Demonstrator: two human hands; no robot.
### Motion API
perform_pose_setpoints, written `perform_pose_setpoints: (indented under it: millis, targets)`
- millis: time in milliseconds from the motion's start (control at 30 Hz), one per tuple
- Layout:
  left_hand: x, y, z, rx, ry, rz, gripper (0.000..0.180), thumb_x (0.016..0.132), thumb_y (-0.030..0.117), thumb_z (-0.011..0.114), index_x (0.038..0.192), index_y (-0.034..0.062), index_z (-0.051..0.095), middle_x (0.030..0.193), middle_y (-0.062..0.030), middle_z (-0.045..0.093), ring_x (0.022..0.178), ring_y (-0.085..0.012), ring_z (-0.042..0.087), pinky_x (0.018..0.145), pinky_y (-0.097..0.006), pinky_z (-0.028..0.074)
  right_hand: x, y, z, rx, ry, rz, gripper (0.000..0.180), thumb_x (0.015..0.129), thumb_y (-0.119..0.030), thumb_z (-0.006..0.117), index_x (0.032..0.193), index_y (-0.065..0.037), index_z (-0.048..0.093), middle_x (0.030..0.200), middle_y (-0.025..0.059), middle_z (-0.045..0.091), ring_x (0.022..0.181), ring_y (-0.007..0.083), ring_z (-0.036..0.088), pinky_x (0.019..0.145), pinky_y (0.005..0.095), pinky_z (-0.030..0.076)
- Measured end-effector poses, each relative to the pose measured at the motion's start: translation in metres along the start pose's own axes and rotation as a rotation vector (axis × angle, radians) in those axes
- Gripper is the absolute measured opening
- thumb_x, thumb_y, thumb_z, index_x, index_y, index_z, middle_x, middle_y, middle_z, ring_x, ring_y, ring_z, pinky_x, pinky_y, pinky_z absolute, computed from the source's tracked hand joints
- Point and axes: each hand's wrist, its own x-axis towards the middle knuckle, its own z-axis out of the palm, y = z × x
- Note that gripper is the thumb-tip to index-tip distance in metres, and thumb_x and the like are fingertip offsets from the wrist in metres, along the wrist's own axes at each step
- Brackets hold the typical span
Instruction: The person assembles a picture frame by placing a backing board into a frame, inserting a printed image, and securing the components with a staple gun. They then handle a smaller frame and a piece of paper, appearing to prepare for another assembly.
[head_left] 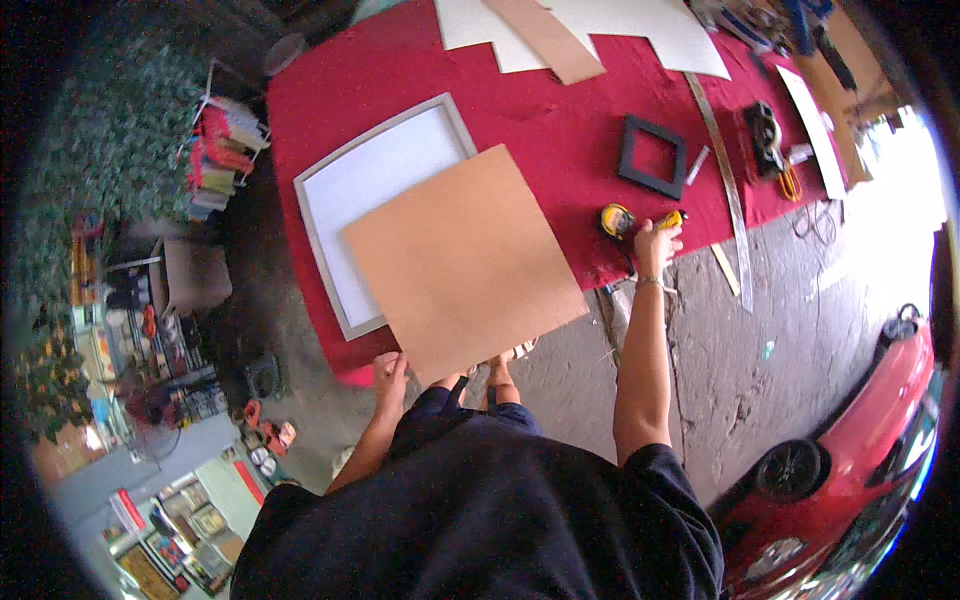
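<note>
My left hand (391, 373) pinches the near left corner of a square brown board (470, 265). The board lies slanted over a pale grey frame (318, 258) with a white panel (385, 160) inside, hiding its lower right part, and its near edge overhangs the table. Over at the table's front edge, my right hand (656, 250) has its fingers closed around a small yellow-and-black tool (671, 219), whose exact kind I cannot make out. Just left of that hand sits a yellow-and-black tape measure (616, 220).
A red cloth (540, 130) covers the table. A black frame (652, 157), a long metal ruler (722, 180) and a black tape dispenser (765, 135) lie on the right. White boards (640, 20) are at the back. A red car (850, 440) stands at the right.
</note>
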Motion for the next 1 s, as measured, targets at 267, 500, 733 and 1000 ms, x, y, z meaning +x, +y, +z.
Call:
perform_pose_setpoints:
  millis: [267, 500, 733, 1000]
  targets:
    - [-0.005, 0.012, 0.013, -0.442, -0.245, -0.105, 0.028, 0.094, 0.015, 0.060, 0.120, 0.0089, 0.052, 0.104, -0.0017, 0.063, 0.089, -0.0126, 0.059, 0.078, -0.033, 0.049, -0.121, 0.018, -0.041, 0.127, -0.255, -0.749, 0.037, 0.093, -0.032, 0.058, 0.108, 0.000, 0.051, 0.094, 0.0255, 0.060, 0.090, 0.0454, 0.057, 0.080, 0.0539, 0.045]
    - [-0.016, 0.058, -0.023, -0.462, -0.272, -0.120, 0.033, 0.093, 0.011, 0.061, 0.125, 0.0077, 0.052, 0.103, -0.0035, 0.062, 0.091, -0.0131, 0.058, 0.081, -0.032, 0.049, -0.180, -0.010, -0.032, 0.278, -0.312, -0.679, 0.023, 0.094, -0.022, 0.054, 0.103, -0.001, 0.053, 0.092, 0.0219, 0.058, 0.086, 0.0426, 0.057, 0.074, 0.0505, 0.045]
    - [0.068, 0.077, -0.089, -0.304, -0.079, 0.158, 0.039, 0.087, 0.011, 0.069, 0.124, 0.0010, 0.059, 0.096, -0.0018, 0.063, 0.085, -0.0094, 0.057, 0.079, -0.025, 0.047, -0.244, -0.111, 0.014, 0.316, -0.165, -0.722, 0.019, 0.095, -0.021, 0.052, 0.098, -0.002, 0.054, 0.091, 0.0195, 0.059, 0.083, 0.0403, 0.058, 0.073, 0.0471, 0.046]
    - [0.131, 0.091, -0.082, -0.172, 0.077, 0.257, 0.045, 0.083, 0.005, 0.072, 0.126, 0.0020, 0.058, 0.084, -0.0047, 0.064, 0.079, -0.0118, 0.061, 0.070, -0.027, 0.051, -0.245, -0.129, 0.049, 0.255, -0.171, -0.694, 0.021, 0.094, -0.022, 0.052, 0.097, -0.002, 0.055, 0.092, 0.0188, 0.059, 0.087, 0.0394, 0.058, 0.075, 0.0477, 0.046]
